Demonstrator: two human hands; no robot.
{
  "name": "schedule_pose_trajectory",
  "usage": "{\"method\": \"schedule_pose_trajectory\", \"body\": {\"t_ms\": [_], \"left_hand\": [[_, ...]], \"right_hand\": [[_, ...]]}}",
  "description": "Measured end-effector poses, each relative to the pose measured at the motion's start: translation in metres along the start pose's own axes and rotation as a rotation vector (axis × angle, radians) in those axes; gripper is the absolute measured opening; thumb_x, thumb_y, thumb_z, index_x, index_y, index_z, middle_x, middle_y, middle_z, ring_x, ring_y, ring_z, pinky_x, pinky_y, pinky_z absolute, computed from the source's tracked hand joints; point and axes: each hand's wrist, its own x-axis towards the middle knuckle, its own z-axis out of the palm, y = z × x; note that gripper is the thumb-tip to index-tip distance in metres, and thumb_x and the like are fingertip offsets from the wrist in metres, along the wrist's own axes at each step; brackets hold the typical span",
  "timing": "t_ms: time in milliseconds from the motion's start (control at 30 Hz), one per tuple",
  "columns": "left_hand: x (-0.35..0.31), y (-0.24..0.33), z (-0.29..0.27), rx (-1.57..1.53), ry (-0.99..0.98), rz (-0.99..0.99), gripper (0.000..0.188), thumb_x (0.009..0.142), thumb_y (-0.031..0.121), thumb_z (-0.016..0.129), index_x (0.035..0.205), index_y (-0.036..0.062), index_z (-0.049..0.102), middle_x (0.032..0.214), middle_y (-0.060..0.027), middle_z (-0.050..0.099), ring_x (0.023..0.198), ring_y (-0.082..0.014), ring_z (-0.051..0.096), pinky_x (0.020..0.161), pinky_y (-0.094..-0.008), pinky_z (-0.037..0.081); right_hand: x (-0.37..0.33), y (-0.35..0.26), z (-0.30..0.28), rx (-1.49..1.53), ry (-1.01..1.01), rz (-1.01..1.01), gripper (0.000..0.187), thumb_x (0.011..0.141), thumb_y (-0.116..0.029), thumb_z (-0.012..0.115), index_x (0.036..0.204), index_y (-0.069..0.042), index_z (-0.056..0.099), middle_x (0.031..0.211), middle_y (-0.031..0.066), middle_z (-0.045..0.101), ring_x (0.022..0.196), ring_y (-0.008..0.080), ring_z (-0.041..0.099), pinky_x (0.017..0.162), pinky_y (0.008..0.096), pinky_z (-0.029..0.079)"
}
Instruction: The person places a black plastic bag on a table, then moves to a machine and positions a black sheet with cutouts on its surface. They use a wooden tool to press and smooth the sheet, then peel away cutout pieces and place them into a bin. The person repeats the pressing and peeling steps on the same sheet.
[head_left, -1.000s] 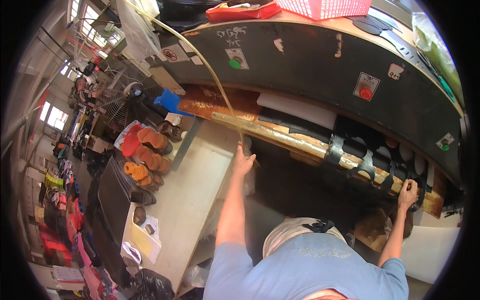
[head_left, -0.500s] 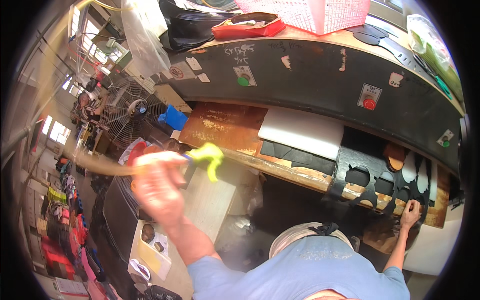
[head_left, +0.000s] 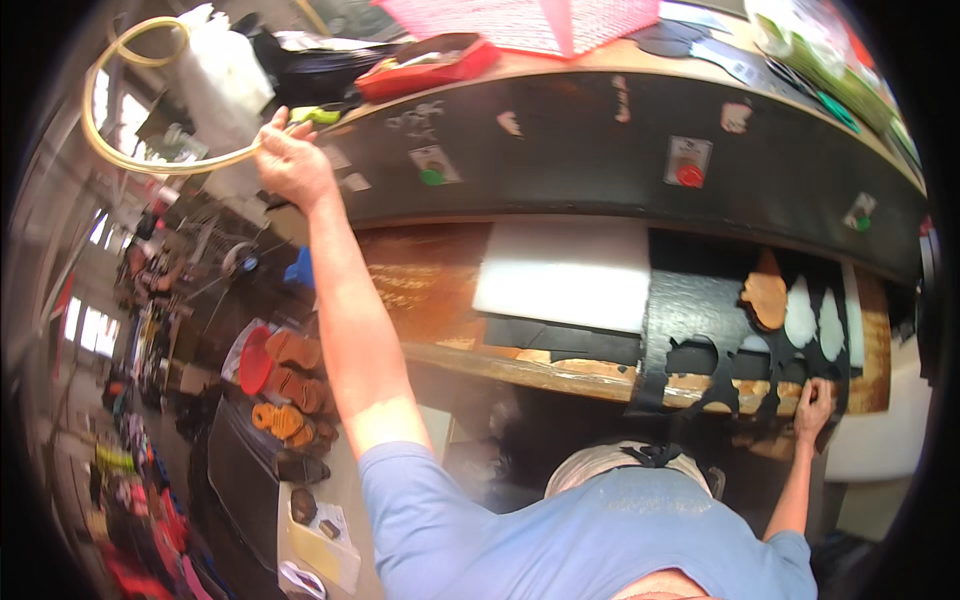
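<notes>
My left hand (head_left: 292, 165) is raised at the far left, in front of the machine's dark beam. Its fingers are closed round a yellow-green air gun (head_left: 318, 116), partly hidden by them. From it a pale yellow hose (head_left: 170, 168) loops away to the left. On the right, my right hand (head_left: 815, 403) pinches the near edge of a black sheet (head_left: 690, 300) with several shaped holes cut through it. An orange-brown shaped piece (head_left: 765, 300) lies on that sheet, beside white openings.
A white board (head_left: 565, 275) and a worn brown board (head_left: 410, 270) lie under the dark beam (head_left: 550, 150), which carries green and red buttons. On its top stand a red tray (head_left: 440, 68) and a pink basket (head_left: 590, 25). Brown shaped pieces (head_left: 295, 390) are stacked at left.
My left hand has swung up and away with the air gun, from beside the bench to the beam's left end. My right hand stays at the sheet's edge. The view has shifted slightly.
</notes>
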Motion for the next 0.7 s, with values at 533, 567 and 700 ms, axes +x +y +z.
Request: {"method": "schedule_pose_trajectory", "body": {"t_ms": [533,567,700], "left_hand": [[-0.119,-0.139,0.085,0.325,-0.410,-0.565,0.043,0.104,0.032,0.064,0.130,-0.0028,0.071,0.125,-0.0092,0.073,0.112,-0.0198,0.068,0.097,-0.0342,0.055],[-0.169,-0.103,0.093,0.137,-0.613,-0.400,0.036,0.108,0.027,0.061,0.128,0.0000,0.074,0.127,-0.0084,0.074,0.117,-0.0178,0.068,0.101,-0.0322,0.053],[-0.349,0.031,0.119,-0.166,-1.227,-0.411,0.032,0.108,0.013,0.062,0.137,0.0015,0.070,0.139,-0.0130,0.071,0.132,-0.0230,0.064,0.115,-0.0362,0.047]], "right_hand": [[0.007,-0.056,-0.008,-0.047,0.068,0.073,0.011,0.094,-0.006,0.073,0.088,-0.002,0.064,0.082,0.0078,0.057,0.072,0.0231,0.056,0.070,0.0360,0.048],[0.008,-0.057,-0.009,-0.065,0.058,0.074,0.011,0.094,-0.006,0.074,0.090,-0.001,0.065,0.083,0.0072,0.058,0.074,0.0212,0.057,0.071,0.0343,0.049],[0.025,-0.075,-0.022,0.012,0.032,0.248,0.010,0.095,-0.008,0.076,0.098,-0.001,0.069,0.087,0.0058,0.062,0.078,0.0163,0.059,0.075,0.0306,0.049]]}}
